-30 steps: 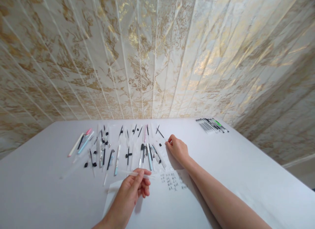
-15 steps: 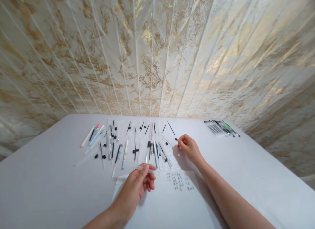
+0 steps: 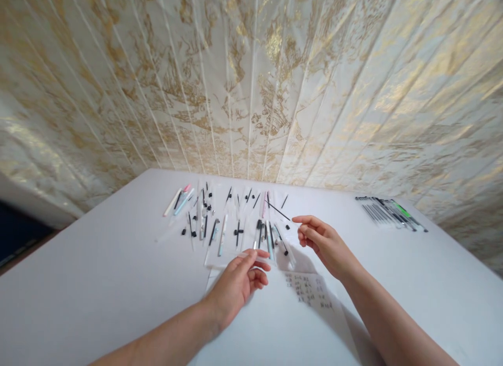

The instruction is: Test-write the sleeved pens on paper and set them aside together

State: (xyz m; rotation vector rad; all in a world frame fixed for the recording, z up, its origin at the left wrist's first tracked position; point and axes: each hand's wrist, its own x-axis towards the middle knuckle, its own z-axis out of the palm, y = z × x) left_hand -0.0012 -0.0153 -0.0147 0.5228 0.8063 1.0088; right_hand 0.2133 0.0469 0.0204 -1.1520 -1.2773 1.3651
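My left hand [image 3: 245, 282] is closed in a pinch on a clear pen barrel [image 3: 251, 256], held roughly level above the top edge of a sheet of paper. To the right, the thumb and forefinger of my right hand [image 3: 318, 243] pinch the end of a thin black pen refill [image 3: 277, 210], which points up and left, over the table. A small black pen cap [image 3: 287, 227] lies just beyond my right fingertips. Past my left hand, pen parts are spread out, among them a light blue pen barrel [image 3: 270, 240] and a pink one [image 3: 263, 204].
A paper sheet [image 3: 275, 324] with handwriting lies beneath my hands. At the right, a row of pens [image 3: 393, 214] is laid side by side. White and blue barrels [image 3: 183, 201] lie at the far left of the parts. A patterned gold-and-white curtain [image 3: 251, 93] hangs behind the white table [image 3: 118, 261].
My right hand has lifted the black refill off the table. The left hand keeps its hold on the clear barrel. The whole view has swung, so the table appears further right.
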